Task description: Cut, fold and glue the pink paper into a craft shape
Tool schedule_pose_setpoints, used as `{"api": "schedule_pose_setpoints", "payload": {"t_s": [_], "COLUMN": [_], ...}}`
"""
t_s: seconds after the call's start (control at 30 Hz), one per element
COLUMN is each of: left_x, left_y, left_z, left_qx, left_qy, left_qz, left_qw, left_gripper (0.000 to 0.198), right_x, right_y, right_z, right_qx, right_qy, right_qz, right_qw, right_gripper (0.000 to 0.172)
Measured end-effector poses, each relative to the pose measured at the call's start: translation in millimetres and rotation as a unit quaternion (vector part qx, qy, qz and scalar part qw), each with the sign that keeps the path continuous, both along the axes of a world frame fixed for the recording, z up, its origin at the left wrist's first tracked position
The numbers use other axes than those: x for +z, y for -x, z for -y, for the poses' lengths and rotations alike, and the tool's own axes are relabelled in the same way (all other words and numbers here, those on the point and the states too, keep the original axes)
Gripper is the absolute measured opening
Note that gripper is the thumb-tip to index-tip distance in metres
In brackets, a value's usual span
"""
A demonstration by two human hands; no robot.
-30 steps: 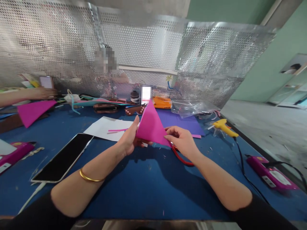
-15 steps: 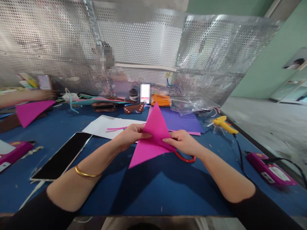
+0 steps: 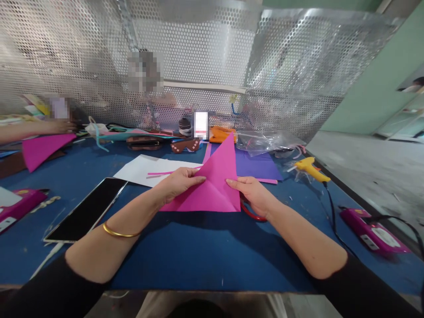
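A folded magenta paper (image 3: 215,187) lies over the blue table (image 3: 198,247), its point rising toward the back. My left hand (image 3: 179,183) grips its left side, fingers laid over the fold, thumb hidden. My right hand (image 3: 253,194) pinches the right edge, fingers under the sheet. Red-handled scissors (image 3: 250,214) lie partly hidden beneath my right hand and the paper.
A phone (image 3: 88,207) lies left of my arm, white paper (image 3: 145,170) and purple sheet (image 3: 256,165) behind. A yellow glue gun (image 3: 309,170) and pink device (image 3: 371,229) sit right. Another person's hand (image 3: 59,126) and magenta triangle (image 3: 41,148) are far left. Perforated metal screen (image 3: 198,57) backs the table.
The magenta paper has opened from a raised triangle into a wider sheet lowered toward the table. Both hands moved down and apart with it.
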State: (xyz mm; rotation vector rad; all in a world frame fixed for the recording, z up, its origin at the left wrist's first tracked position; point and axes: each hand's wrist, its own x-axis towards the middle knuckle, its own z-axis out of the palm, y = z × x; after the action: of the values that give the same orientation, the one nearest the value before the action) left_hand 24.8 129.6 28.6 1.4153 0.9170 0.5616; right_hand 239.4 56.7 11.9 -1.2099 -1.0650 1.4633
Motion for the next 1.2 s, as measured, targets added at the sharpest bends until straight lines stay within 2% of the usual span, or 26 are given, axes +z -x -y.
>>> {"api": "schedule_pose_setpoints", "payload": {"t_s": [0.2, 0.37, 0.5, 0.63, 0.73, 0.93, 1.1, 1.2], "left_x": [1.7, 4.0, 4.8, 5.7, 8.0, 14.4, 7.2, 3.3], "left_y": [-4.7, -3.0, -2.1, -3.5, -5.5, -7.1, -6.3, -6.8], "left_z": [1.0, -0.1, 0.1, 3.1, 6.3, 9.6, 6.5, 6.2], "left_qx": [0.093, 0.095, 0.077, 0.034, -0.001, -0.016, -0.017, -0.023], "left_qy": [-0.134, -0.182, -0.194, -0.206, -0.192, -0.142, -0.142, -0.125], "left_qz": [-0.047, -0.057, -0.072, -0.112, -0.117, -0.067, -0.076, -0.066], "left_qw": [0.986, 0.977, 0.975, 0.971, 0.974, 0.987, 0.987, 0.99], "left_gripper": [0.033, 0.029, 0.032, 0.033, 0.031, 0.034, 0.036, 0.039], "right_x": [-9.4, -10.2, -4.1, 0.6, -0.1, -5.1, -9.2, -12.6], "right_y": [-0.3, 2.6, -0.4, -12.0, -19.4, -24.9, -28.7, -28.5], "right_z": [0.2, 2.4, -2.0, -10.7, -14.9, -17.7, -19.9, -22.3], "right_qx": [0.04, 0.043, -0.012, -0.092, -0.122, -0.135, -0.13, -0.13], "right_qy": [0.03, 0.034, 0.003, -0.039, -0.042, -0.023, 0.001, 0.024], "right_qz": [-0.02, -0.036, -0.058, -0.075, -0.068, -0.042, -0.011, 0.016], "right_qw": [0.999, 0.998, 0.998, 0.992, 0.989, 0.99, 0.991, 0.991], "right_gripper": [0.03, 0.032, 0.034, 0.037, 0.036, 0.028, 0.022, 0.028]}}
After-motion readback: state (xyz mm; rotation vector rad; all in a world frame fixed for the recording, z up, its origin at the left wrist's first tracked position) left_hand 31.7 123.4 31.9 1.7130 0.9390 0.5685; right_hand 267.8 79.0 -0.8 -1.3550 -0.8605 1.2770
